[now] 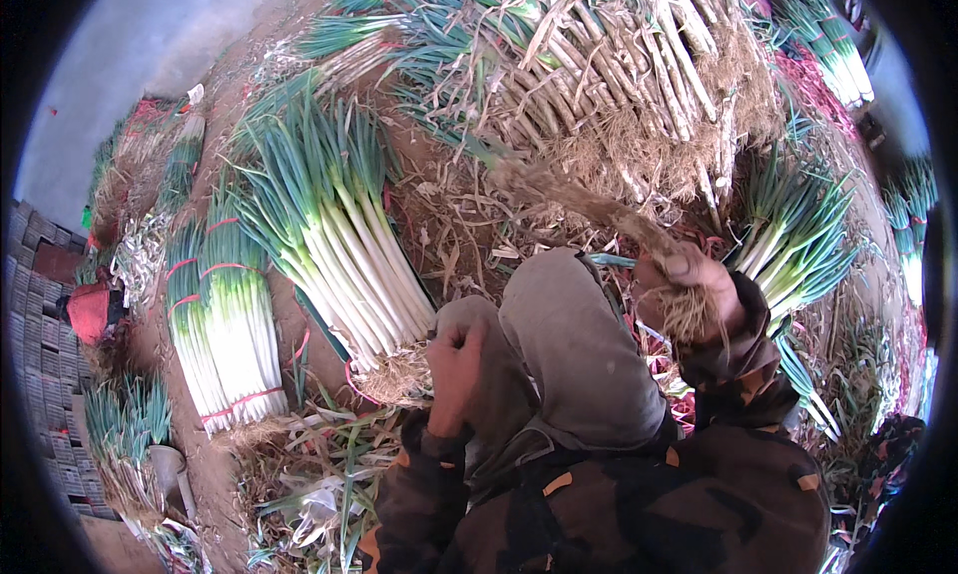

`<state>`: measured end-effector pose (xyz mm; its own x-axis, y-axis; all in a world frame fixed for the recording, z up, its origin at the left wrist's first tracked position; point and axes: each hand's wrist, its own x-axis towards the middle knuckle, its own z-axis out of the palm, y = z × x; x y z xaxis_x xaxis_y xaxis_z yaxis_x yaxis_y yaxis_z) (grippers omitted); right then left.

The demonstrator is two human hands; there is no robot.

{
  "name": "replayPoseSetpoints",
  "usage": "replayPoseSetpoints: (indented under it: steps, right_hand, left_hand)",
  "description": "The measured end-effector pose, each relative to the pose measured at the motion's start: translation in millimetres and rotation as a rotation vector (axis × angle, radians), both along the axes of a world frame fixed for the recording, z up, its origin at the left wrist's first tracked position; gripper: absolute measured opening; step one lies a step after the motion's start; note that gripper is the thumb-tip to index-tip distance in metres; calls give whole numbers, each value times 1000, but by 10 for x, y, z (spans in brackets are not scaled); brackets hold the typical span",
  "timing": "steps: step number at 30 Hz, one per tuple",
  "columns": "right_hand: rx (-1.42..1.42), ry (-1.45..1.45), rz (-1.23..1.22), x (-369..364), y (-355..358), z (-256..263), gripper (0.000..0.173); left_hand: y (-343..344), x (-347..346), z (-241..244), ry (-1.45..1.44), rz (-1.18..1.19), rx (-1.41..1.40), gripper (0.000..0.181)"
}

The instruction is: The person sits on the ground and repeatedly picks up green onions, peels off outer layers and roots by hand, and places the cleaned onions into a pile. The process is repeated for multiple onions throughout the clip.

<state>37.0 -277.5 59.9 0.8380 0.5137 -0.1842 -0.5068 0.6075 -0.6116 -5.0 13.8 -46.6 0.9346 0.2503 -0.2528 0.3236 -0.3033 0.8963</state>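
Note:
My right hand [692, 289] grips an unpeeled, soil-brown green onion [591, 201] near its root end, with the roots hanging below my fingers and the stalk slanting up to the left. My left hand [458, 368] rests at my left knee, its fingers curled; whether they hold anything cannot be seen. Just left of it lies a loose bundle of peeled green onions [359, 252], white stalks and roots towards me. Beyond my knees rises a big heap of unpeeled green onions [599, 72] with dry brown skins and matted roots.
Tied green onion bundles [243, 334] lie at the left. More green onions [793, 244] are at my right. Husks and leaf scraps [322, 484] litter the ground. A grey funnel-shaped object [168, 473], a red item [90, 313] and a stack of grey blocks [49, 364] stand far left.

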Motion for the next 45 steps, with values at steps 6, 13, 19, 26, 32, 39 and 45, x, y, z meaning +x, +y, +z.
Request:
replayPoseSetpoints:
  steps: [6, 13, 19, 26, 32, 39, 45]
  right_hand:
    - [-384, -403, 72, -492, 625, -81, 16]
    - [-823, -1182, -22, -772, 1303, -702, 19]
    - [-891, -967, -95, -183, 1147, -134, 22]
    - [-457, -540, -207, 855, 1420, 365, 32]
    - [-436, -693, 23, 1240, 2013, 292, 41]
    - [-215, -518, 49, 1046, 2268, 43, 42]
    - [-250, -515, -4, 1018, 2198, -67, 41]
  left_hand:
    - [2, 318, 874, -40, 60, -910, 28]
    - [-87, 375, 1104, -339, 146, -784, 38]
    - [177, 126, 961, -323, 235, -768, 45]
    - [225, -97, 681, -181, 83, -863, 48]
    - [394, -316, 308, -86, 35, -844, 47]
    - [318, -139, 76, -243, 214, -681, 42]
    - [89, 204, 618, -403, 346, -499, 38]
